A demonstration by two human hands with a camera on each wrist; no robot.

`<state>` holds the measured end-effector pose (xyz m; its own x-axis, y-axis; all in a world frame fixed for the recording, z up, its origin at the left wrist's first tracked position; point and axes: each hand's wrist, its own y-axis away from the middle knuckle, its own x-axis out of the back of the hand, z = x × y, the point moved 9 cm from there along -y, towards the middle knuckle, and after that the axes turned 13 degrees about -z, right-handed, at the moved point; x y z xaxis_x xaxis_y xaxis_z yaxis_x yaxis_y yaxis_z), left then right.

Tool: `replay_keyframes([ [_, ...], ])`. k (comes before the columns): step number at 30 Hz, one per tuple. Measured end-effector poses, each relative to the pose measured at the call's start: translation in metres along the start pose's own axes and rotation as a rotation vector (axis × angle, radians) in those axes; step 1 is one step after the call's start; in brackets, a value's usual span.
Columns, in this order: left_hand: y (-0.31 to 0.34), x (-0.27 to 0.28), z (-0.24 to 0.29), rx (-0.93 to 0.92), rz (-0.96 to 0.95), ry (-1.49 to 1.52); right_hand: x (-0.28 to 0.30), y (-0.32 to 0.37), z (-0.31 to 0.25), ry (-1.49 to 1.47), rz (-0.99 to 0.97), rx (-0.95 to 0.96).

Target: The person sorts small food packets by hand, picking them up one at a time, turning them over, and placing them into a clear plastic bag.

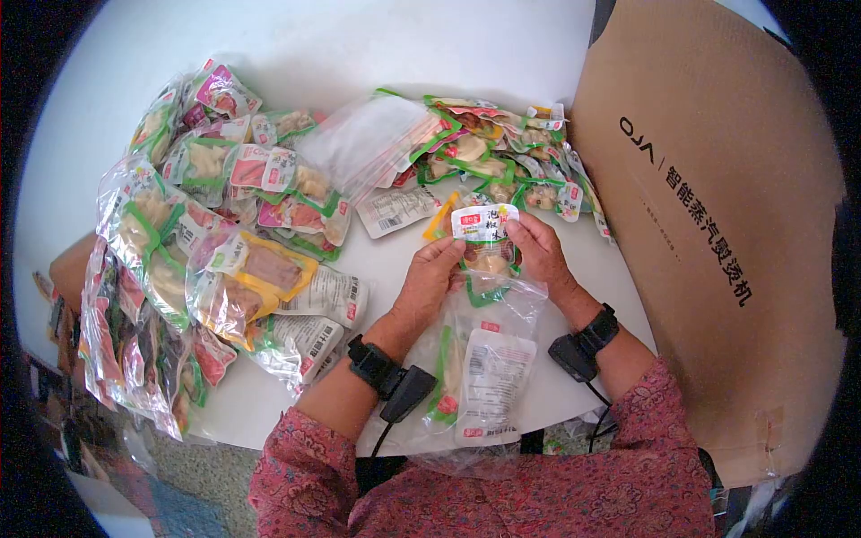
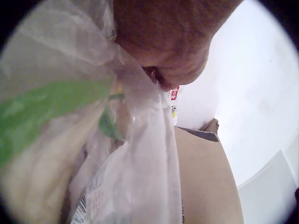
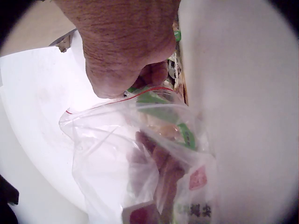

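Note:
Both hands pinch a small vacuum-sealed food packet (image 1: 485, 221) with a white printed top and a clear, green-edged lower part. My left hand (image 1: 429, 276) holds its left edge and my right hand (image 1: 543, 257) its right edge, thumbs on the front. The packet's lower end overlaps the mouth of a clear zip bag (image 1: 527, 308); a red zip line shows there in the right wrist view. Inside the bag lie a white printed packet (image 1: 499, 384) and a green-edged packet (image 1: 447, 369). In the left wrist view the bag's plastic (image 2: 154, 177) hides most of the fingers.
Filled clear bags of packets (image 1: 161, 242) are heaped at the left. Flat zip bags (image 1: 372, 134) lie at the back beside a pile of loose packets (image 1: 538, 148). A white-backed packet (image 1: 397, 211) lies near the left hand. A large cardboard box (image 1: 708, 269) stands along the right.

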<state>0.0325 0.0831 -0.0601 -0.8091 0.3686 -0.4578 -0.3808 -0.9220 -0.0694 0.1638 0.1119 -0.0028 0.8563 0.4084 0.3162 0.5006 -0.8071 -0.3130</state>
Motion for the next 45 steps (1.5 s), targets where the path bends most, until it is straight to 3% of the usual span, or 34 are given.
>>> replay_keyframes([
  [5, 0.001, 0.000, 0.000, 0.020, 0.036, 0.026, 0.000, 0.002, 0.000, -0.020, -0.013, -0.088],
  [13, 0.000, -0.003, 0.004, -0.025, -0.017, 0.023, 0.002, -0.001, 0.001, 0.067, 0.008, 0.020],
  [35, 0.001, -0.005, 0.008, -0.021, -0.003, 0.050, -0.001, -0.001, 0.005, -0.019, 0.005, 0.039],
  [45, -0.001, -0.003, 0.007, -0.050, -0.020, 0.055, -0.001, 0.000, 0.009, 0.003, -0.013, -0.070],
])
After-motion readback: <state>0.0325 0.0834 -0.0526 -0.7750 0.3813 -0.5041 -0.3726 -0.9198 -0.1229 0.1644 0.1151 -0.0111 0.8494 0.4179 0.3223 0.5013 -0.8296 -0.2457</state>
